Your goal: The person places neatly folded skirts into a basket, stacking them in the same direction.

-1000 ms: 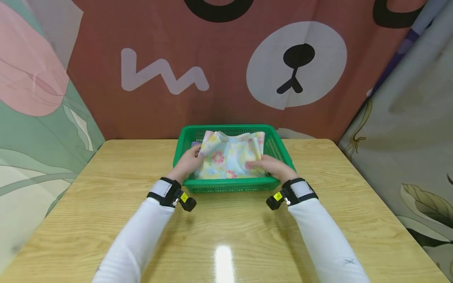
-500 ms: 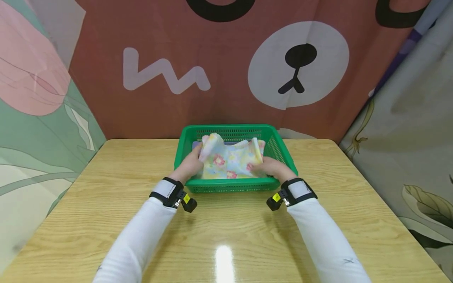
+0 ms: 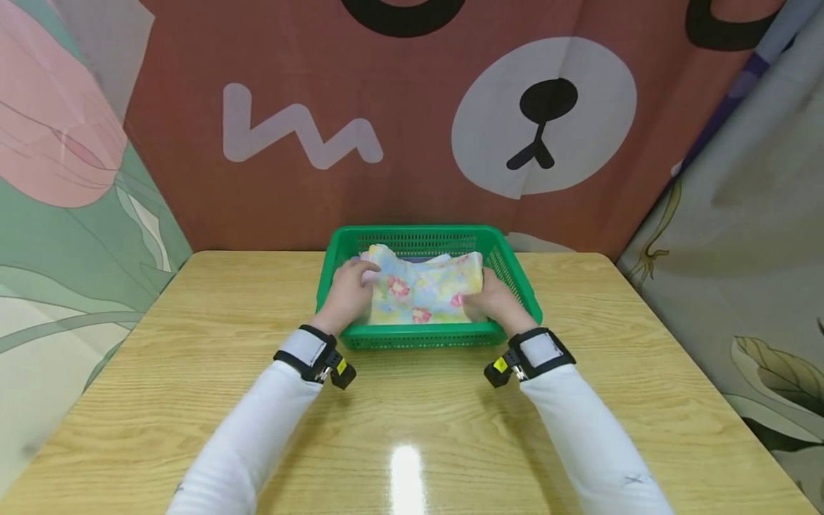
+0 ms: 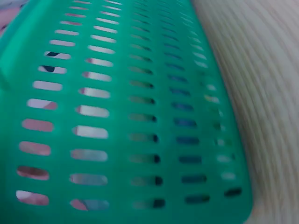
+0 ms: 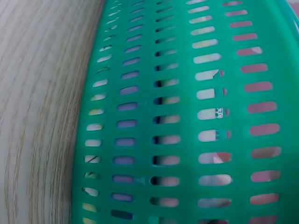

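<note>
floral cloth (image 3: 421,290): folded bundle, pale yellow and blue with pink flowers, lying inside the green basket (image 3: 523,290), spanning most of its width, far edge slightly rumpled.
green basket: perforated plastic, standing at the far middle of the wooden table (image 3: 193,372); slotted wall fills both wrist views (image 4: 117,116) (image 5: 187,116).
left hand (image 3: 347,293): on the left end of the cloth, fingers curled over its far left corner, gripping it.
right hand (image 3: 492,300): at the right end of the cloth, inside the basket's right wall; looks to be holding that edge, though fingers mostly hidden behind the fabric.
step in hand, judged: settling the folded cloth flat in the basket.
doing it well: keep both ends level, press down evenly so the folds stay stacked, tuck the raised far corner, slip fingers out sideways without dragging the top layer.
risk: pulling one end first likely to undo the fold.
</note>
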`<state>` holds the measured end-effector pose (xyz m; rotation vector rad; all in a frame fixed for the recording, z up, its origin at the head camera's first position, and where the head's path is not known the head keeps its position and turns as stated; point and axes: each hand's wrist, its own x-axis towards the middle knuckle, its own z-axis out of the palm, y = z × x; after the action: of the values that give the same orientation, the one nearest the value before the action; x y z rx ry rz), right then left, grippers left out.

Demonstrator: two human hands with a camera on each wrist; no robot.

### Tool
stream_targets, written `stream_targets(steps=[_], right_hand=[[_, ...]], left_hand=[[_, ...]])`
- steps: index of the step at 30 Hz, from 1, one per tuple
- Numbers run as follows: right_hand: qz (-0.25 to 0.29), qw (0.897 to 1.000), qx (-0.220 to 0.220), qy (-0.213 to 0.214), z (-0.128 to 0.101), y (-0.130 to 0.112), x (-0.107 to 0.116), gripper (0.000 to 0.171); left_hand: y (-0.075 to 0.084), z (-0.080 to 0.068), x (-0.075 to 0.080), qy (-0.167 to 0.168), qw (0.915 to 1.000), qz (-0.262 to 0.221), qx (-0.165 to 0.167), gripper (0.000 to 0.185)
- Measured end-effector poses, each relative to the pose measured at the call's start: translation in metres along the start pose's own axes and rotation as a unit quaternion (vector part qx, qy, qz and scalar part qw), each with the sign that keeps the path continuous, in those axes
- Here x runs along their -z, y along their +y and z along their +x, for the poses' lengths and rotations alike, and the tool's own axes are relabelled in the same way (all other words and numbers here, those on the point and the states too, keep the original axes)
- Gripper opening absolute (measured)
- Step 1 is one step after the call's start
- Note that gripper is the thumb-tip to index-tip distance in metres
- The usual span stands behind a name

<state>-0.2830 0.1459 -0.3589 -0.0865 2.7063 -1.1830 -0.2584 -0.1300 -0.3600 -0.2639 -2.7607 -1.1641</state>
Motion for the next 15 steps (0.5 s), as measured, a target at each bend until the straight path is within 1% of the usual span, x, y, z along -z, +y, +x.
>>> stream_targets(steps=[2, 3, 5, 6, 8, 10, 13, 15], right_hand=[[-0.035, 0.999, 0.008, 0.032, -0.0005, -0.0014, -0.0016, 0.074], [-0.052, 0.997, 0.017, 0.048, -0.0009, -0.0022, -0.0022, 0.072], [-0.082, 0.994, 0.034, 0.07, -0.0016, -0.0034, -0.003, 0.063], [-0.086, 0.993, 0.04, 0.071, -0.0022, -0.0038, -0.0035, 0.058], [-0.09, 0.993, 0.046, 0.057, -0.0032, -0.0044, -0.0038, 0.051], [-0.091, 0.994, 0.046, 0.028, -0.0026, -0.0042, -0.004, 0.05], [-0.092, 0.995, 0.031, -0.018, -0.0016, -0.0041, -0.0036, 0.053], [-0.1, 0.994, 0.026, -0.031, -0.0002, -0.004, -0.003, 0.054]], left_hand=[[0.002, -0.0012, -0.0001, -0.004, 0.9997, 0.006, -0.022, 0.036], [0.0026, -0.0016, -0.0003, -0.014, 0.9996, 0.007, -0.025, 0.036], [0.0029, -0.0018, -0.0013, -0.04, 0.999, 0.0, -0.018, 0.037], [0.003, -0.0022, -0.0014, -0.054, 0.9985, -0.006, -0.005, 0.038], [0.0022, -0.0023, -0.002, -0.074, 0.9972, -0.01, 0.01, 0.038], [0.0016, -0.0021, -0.0026, -0.088, 0.9958, -0.015, 0.02, 0.038], [0.0016, -0.0017, -0.003, -0.1, 0.9947, -0.016, 0.019, 0.039], [0.0017, -0.001, -0.0034, -0.106, 0.994, -0.019, 0.019, 0.039]])
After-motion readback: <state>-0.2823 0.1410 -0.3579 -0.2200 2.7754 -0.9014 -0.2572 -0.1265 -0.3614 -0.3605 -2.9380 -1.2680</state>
